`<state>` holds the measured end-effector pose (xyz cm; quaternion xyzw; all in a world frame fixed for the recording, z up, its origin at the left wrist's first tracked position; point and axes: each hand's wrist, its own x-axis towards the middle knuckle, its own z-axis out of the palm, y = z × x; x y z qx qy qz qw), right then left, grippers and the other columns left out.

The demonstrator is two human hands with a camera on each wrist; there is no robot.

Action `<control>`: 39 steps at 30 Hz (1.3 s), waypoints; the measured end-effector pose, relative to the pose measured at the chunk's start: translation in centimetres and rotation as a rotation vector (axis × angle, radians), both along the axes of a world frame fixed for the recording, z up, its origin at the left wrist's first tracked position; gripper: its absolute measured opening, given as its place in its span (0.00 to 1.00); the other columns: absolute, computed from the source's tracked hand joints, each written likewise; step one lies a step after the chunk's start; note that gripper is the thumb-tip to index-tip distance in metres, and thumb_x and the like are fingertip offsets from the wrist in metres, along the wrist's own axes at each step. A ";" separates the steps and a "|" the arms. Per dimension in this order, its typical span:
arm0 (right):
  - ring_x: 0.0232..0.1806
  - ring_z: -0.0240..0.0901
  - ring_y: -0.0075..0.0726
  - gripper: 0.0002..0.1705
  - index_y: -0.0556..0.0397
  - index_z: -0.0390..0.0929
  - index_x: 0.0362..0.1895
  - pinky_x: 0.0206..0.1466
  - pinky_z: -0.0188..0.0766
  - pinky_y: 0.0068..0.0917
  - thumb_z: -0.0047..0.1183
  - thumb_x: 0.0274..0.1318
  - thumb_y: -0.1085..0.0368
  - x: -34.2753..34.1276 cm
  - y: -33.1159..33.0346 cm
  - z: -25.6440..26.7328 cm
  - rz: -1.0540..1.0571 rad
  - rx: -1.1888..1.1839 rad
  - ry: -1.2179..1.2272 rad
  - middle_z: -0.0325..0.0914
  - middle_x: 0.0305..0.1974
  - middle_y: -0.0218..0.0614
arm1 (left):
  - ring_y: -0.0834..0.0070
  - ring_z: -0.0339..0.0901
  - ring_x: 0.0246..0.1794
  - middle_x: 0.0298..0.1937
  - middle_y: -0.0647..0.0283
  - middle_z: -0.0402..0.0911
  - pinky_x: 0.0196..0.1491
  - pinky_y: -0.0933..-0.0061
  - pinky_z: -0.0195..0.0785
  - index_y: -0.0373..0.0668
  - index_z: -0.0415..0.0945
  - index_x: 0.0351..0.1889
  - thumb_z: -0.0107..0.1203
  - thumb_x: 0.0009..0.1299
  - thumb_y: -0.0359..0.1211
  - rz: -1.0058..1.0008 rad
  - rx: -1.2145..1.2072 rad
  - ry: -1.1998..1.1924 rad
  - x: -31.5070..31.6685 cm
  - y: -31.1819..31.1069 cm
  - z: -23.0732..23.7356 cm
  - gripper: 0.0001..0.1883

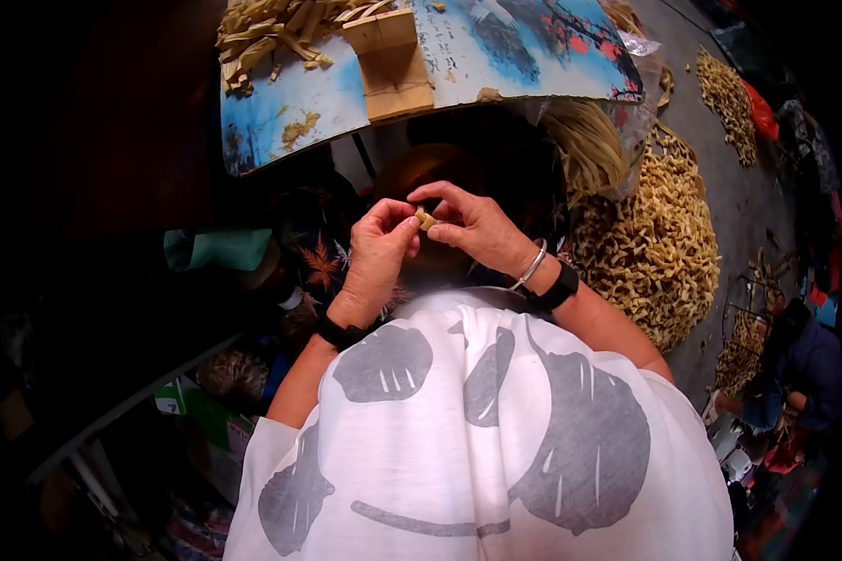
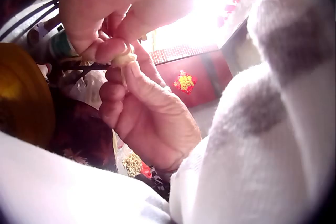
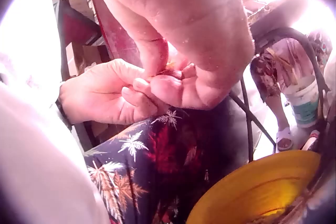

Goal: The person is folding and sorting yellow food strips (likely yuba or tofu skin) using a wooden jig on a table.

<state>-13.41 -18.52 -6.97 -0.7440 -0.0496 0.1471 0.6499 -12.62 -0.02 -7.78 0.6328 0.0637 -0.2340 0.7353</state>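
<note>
A small tan folded strip [image 1: 426, 219] is between the two hands in front of the shirt. My left hand [image 1: 376, 251] pinches its left side between thumb and fingers. From the right, my right hand [image 1: 482, 232] pinches it too, with the index finger arched above. In the left wrist view the pale strip [image 2: 125, 58] shows between the fingertips of both hands. Fingers mostly hide it in the right wrist view, where the right hand [image 3: 189, 35] covers part of the left hand [image 3: 113, 92].
A painted board [image 1: 327, 103] ahead carries loose tan strips [image 1: 271, 33] and a wooden block [image 1: 393, 75]. Large piles of knotted pieces [image 1: 650, 243] lie at the right. A yellow basin [image 3: 257, 187] sits low beyond the patterned cloth. Other people are at the far right.
</note>
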 end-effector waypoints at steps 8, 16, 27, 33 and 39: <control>0.30 0.72 0.21 0.13 0.53 0.73 0.43 0.37 0.73 0.23 0.60 0.54 0.70 0.0 -0.2 -0.5 0.015 -0.043 -0.057 0.76 0.28 0.30 | 0.85 0.73 0.26 0.33 0.68 0.77 0.29 0.84 0.68 0.38 0.75 0.41 0.56 0.72 0.26 -0.041 0.000 0.000 0.0 -0.1 0.8 0.03; 0.31 0.70 0.17 0.10 0.52 0.71 0.45 0.36 0.72 0.17 0.55 0.60 0.71 0.2 -0.7 0.2 0.125 0.156 0.139 0.75 0.32 0.26 | 0.84 0.72 0.26 0.31 0.68 0.76 0.29 0.83 0.68 0.39 0.74 0.40 0.56 0.73 0.27 0.032 -0.291 0.232 -0.1 0.1 0.7 0.03; 0.31 0.74 0.19 0.07 0.55 0.72 0.42 0.36 0.77 0.18 0.55 0.61 0.73 -0.4 -0.4 0.2 -0.016 0.432 0.329 0.77 0.33 0.29 | 0.86 0.69 0.23 0.29 0.70 0.74 0.26 0.84 0.62 0.40 0.74 0.40 0.54 0.73 0.27 0.032 -0.225 0.190 0.0 0.1 0.8 0.02; 0.30 0.78 0.20 0.05 0.58 0.74 0.38 0.34 0.79 0.18 0.57 0.59 0.73 -0.1 -1.3 0.2 -0.064 0.248 0.248 0.79 0.33 0.31 | 0.89 0.64 0.20 0.27 0.72 0.71 0.23 0.86 0.55 0.39 0.74 0.41 0.51 0.74 0.26 -0.026 0.120 -0.046 0.4 0.8 1.9 0.02; 0.28 0.77 0.25 0.10 0.57 0.75 0.36 0.35 0.77 0.23 0.63 0.53 0.69 0.4 -1.8 -0.2 -0.015 -0.172 -0.271 0.78 0.29 0.32 | 0.89 0.66 0.21 0.27 0.72 0.71 0.23 0.86 0.59 0.39 0.72 0.41 0.51 0.75 0.27 -0.055 0.226 -0.110 0.2 0.0 1.7 0.02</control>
